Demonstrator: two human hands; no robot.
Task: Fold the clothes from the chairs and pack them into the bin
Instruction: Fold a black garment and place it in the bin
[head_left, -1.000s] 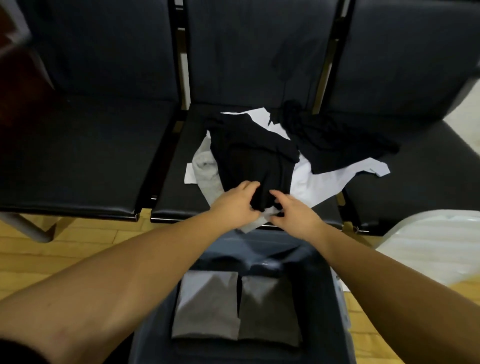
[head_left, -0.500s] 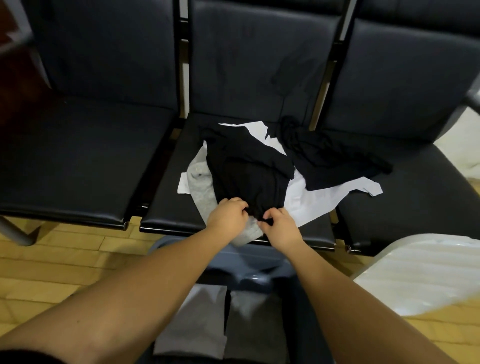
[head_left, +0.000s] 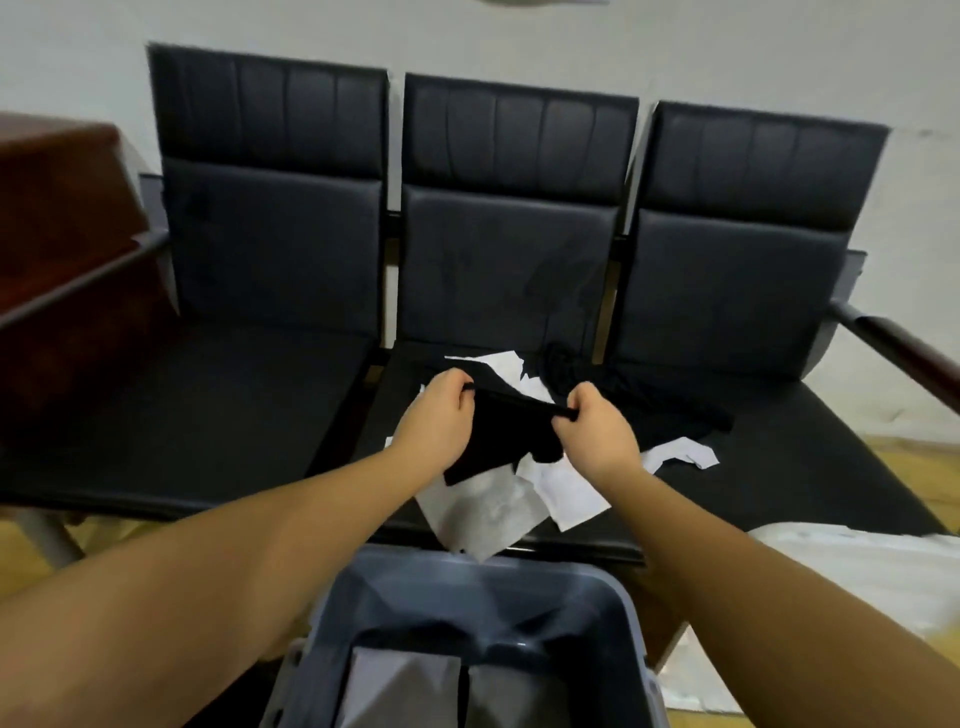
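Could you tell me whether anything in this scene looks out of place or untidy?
Only the unfolded laundry: a white garment hangs crumpled over the middle chair edge, and a black garment lies bunched beside it. Nothing looks damaged.

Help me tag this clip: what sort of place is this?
Probably a waiting room or office lobby: a row of linked black padded chairs against a plain white wall, wood floor.

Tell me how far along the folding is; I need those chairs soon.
Done: two folded grey pieces lie side by side in the bin. In hand: the left hand and right hand each grip an edge of a black garment, lifted above the middle chair and not yet folded. Left: white clothes and another black garment on the seats.
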